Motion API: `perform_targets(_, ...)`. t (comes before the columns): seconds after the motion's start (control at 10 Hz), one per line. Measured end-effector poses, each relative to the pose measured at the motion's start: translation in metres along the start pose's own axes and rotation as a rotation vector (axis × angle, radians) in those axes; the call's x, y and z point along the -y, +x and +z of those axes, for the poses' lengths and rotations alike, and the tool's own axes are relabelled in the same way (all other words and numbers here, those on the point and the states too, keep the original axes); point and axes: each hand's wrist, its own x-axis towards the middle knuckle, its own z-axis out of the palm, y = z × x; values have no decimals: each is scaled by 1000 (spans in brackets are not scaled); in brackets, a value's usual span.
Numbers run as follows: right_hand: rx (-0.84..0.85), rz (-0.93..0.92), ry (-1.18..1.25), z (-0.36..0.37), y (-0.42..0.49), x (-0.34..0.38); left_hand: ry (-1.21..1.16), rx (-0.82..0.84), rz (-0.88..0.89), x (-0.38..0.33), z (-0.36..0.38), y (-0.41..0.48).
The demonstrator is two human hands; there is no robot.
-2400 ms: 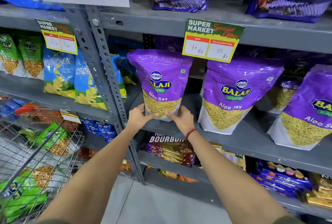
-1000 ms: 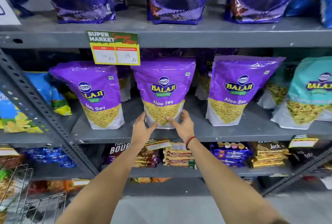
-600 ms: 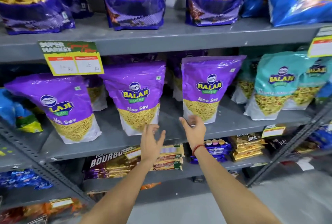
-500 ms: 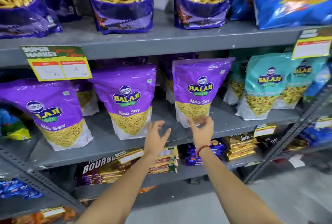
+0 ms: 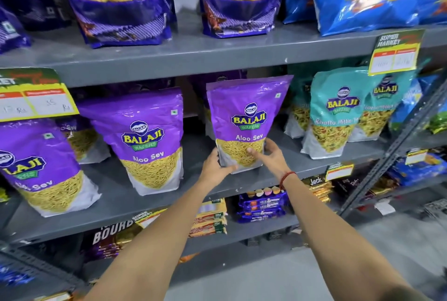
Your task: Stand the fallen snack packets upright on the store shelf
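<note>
both hands, left (image 5: 215,167) and right (image 5: 271,155), are gripping the base of a shiny purple plastic Aloo Sev packet (image 5: 246,121), upright on the grey metal shelf (image 5: 116,204) right between them

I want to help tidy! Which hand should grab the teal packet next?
Probably the right hand: it sits on the purple packet's right side, nearest the teal packet. The left hand is farther.

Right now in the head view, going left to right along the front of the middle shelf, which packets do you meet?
Left purple Aloo Sev packet → second Aloo Sev packet → Aloo Sev packet held at its base by both hands → teal Khatta Mitha packet.
</note>
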Motion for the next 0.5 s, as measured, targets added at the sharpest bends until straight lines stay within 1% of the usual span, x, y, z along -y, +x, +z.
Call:
perform_targets(0.2,-21,0,-1,-4,-5,1,-12,20,4,0,1,-7)
perform_targets(0.3,-29,-2,-31,-3,-9,0,86,14,14,-1,0,-6)
perform_targets(0.4,-132,-59,-110,3,-26,8,313,-10,86,-16,-12,-17)
perform_targets(0.5,-309,-205,-243,12,-42,11,473,-76,199,-38,-31,-27)
